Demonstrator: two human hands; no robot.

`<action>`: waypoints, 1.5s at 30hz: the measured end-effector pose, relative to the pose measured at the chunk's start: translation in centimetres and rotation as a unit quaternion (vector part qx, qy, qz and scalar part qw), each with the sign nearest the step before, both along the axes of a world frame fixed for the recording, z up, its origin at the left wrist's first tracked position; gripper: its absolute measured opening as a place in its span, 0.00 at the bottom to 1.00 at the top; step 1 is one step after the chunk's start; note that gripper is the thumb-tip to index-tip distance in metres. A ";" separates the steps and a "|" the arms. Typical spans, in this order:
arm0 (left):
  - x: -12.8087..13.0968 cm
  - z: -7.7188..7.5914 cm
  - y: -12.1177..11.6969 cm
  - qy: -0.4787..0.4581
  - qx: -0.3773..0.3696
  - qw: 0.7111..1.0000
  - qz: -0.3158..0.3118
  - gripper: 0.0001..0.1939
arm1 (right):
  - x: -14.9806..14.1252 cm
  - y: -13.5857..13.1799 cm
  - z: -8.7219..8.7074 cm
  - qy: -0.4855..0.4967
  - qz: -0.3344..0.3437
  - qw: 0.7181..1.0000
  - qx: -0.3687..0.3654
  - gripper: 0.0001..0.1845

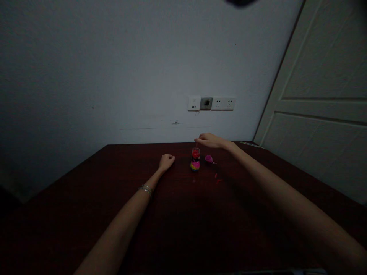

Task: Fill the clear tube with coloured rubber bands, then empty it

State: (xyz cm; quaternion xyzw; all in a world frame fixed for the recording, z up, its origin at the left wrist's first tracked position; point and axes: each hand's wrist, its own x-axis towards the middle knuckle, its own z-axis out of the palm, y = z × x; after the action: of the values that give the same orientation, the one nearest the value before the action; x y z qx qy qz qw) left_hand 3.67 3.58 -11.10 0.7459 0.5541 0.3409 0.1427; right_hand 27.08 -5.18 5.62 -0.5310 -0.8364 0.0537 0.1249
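A small clear jar (195,152) with red contents stands upright on the dark table, its lower part banded in pink, yellow and blue. Just above the jar's mouth is my right hand (210,140), thumb and fingers pinched together. A thin reddish strip seems to hang from this pinch, too small and dim to name. To the left of the jar my left hand (166,162) rests on the table, its fingers curled closed with nothing visible in them. A pink cup-shaped piece with a thin tail (208,158) lies right of the jar. Small red pieces (219,180) lie nearer me.
The dark red-brown table (177,221) reaches back to a pale wall (137,76). Sockets and switch plates (218,103) are set in the wall above the table's far edge. A pale panelled door (323,103) stands at the right. The light is dim.
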 end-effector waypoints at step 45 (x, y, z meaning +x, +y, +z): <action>-0.1 0.7 -0.9 -0.004 -0.005 1.000 -0.005 0.17 | 6.4 -5.3 -11.7 0.081 -0.021 0.968 -0.235 0.10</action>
State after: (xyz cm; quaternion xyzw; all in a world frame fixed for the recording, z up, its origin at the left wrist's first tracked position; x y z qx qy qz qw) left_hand 3.60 2.67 -10.38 0.7469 0.5513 0.3402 0.1501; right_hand 33.48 -10.50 -6.08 -0.5567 -0.7761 0.2890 0.0649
